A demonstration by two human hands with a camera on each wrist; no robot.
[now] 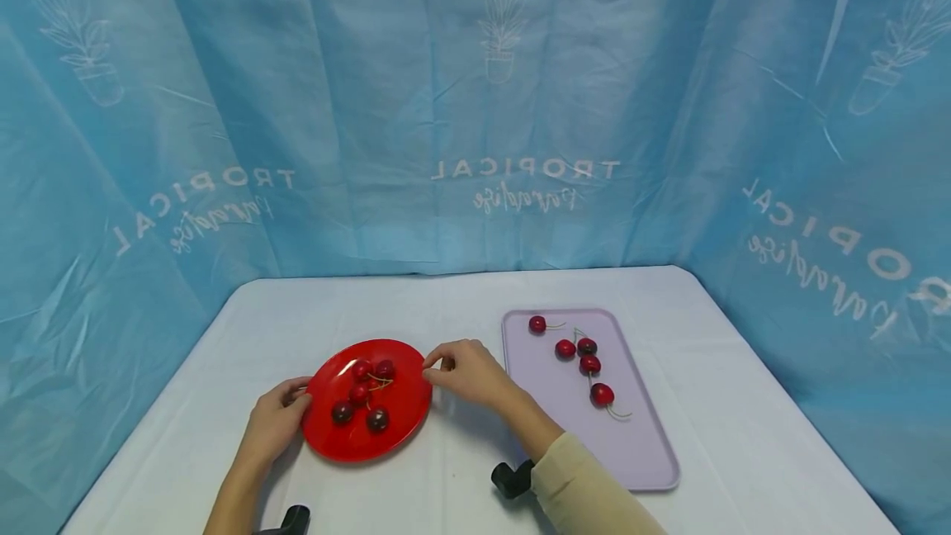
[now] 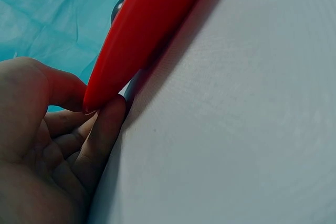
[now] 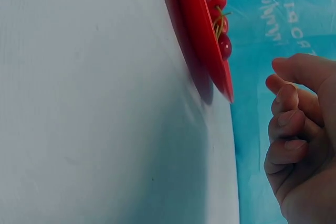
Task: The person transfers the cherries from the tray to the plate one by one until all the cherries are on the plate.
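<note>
A red plate (image 1: 406, 428) carries several dark and bright red cherries (image 1: 377, 419) with stems. My left hand (image 1: 274, 421) pinches its left rim, thumb over the edge and fingers underneath, as the left wrist view shows. By the plate's right rim is my right hand (image 1: 470, 371), its fingers loosely bent. In the right wrist view a small gap shows between thumb and index finger, with nothing held, and this hand (image 3: 302, 129) is apart from the plate rim (image 3: 207, 45).
To the right lies a lilac tray (image 1: 631, 456) with several cherries (image 1: 602, 395) along its far and middle part, partly under the right forearm's side. A white cloth (image 1: 416, 304) covers the table. Blue printed curtains (image 1: 475, 106) hang behind and at both sides.
</note>
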